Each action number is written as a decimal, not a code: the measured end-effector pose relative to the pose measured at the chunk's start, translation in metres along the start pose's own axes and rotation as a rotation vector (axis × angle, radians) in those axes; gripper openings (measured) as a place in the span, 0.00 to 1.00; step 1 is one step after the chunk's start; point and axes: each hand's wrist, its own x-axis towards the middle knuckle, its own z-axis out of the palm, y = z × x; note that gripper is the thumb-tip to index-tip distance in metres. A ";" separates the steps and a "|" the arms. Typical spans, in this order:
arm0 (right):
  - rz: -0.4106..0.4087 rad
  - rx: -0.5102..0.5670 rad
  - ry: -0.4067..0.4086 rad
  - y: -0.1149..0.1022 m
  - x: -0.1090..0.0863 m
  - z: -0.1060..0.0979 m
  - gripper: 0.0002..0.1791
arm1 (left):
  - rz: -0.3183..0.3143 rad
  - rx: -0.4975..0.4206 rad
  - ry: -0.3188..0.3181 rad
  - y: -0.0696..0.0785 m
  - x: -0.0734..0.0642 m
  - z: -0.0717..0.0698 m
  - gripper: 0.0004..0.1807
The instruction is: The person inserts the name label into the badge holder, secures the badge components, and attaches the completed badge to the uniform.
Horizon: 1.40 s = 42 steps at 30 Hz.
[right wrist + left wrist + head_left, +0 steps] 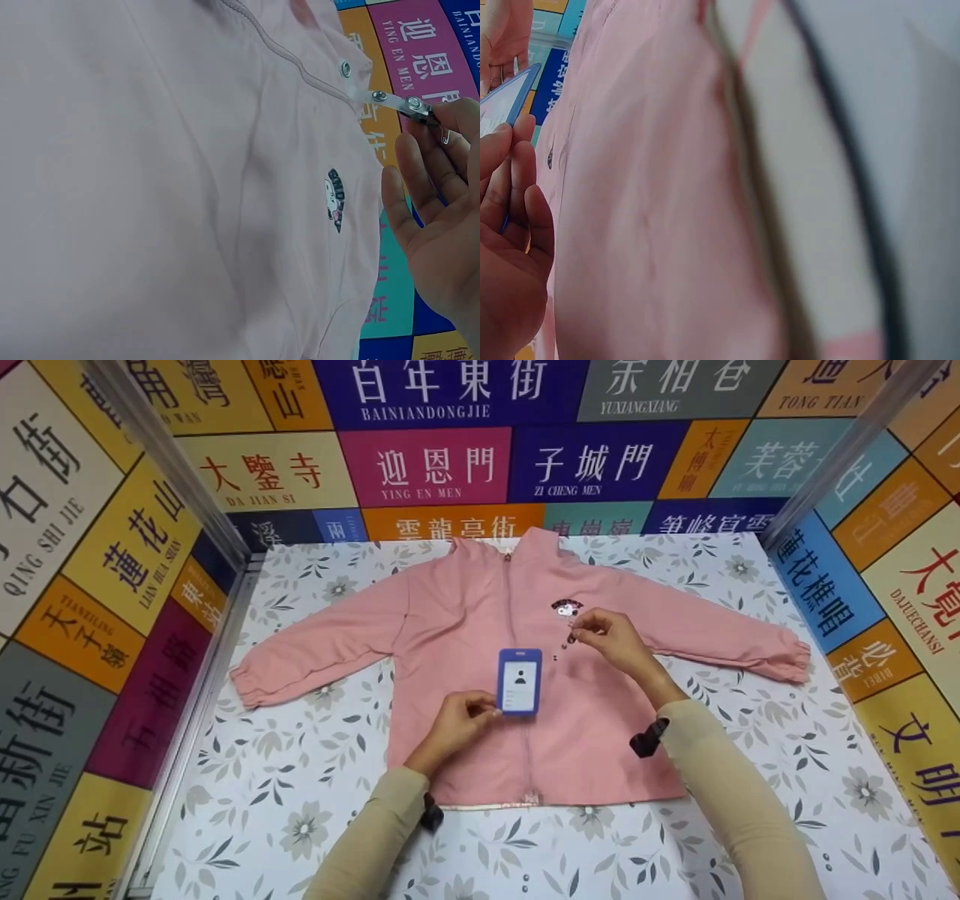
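A pink zip jacket [457, 660] lies spread out on its back, sleeves stretched to both sides. Over its zipper, my left hand [459, 727] pinches the lower left corner of a blue badge holder [520, 682] with an ID card showing in it. To the right, above the jacket's chest, my right hand [611, 641] holds a small badge clip [421, 110] between thumb and fingertips. A clear strap [390, 98] with metal snaps extends from the clip, and a pin [445, 136] sticks out beside it. A dark cartoon print [566, 607] marks the chest near these fingers.
Under the jacket is a white tabletop [300, 780] with grey flowers and leaves. Panels with colourful street names, such as the back panel [435, 465], close in the far side and both flanks. A dark wrist camera [649, 737] sits on the right sleeve.
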 end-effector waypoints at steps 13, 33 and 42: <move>0.046 0.046 -0.024 0.006 0.002 0.007 0.12 | 0.003 -0.029 -0.005 -0.001 -0.001 0.001 0.08; -0.005 0.096 -0.073 -0.009 0.024 0.016 0.12 | 0.010 -0.029 -0.041 0.038 -0.006 0.000 0.09; 0.061 0.245 -0.082 -0.002 0.038 0.026 0.15 | 0.024 -0.051 -0.041 0.036 -0.006 0.001 0.09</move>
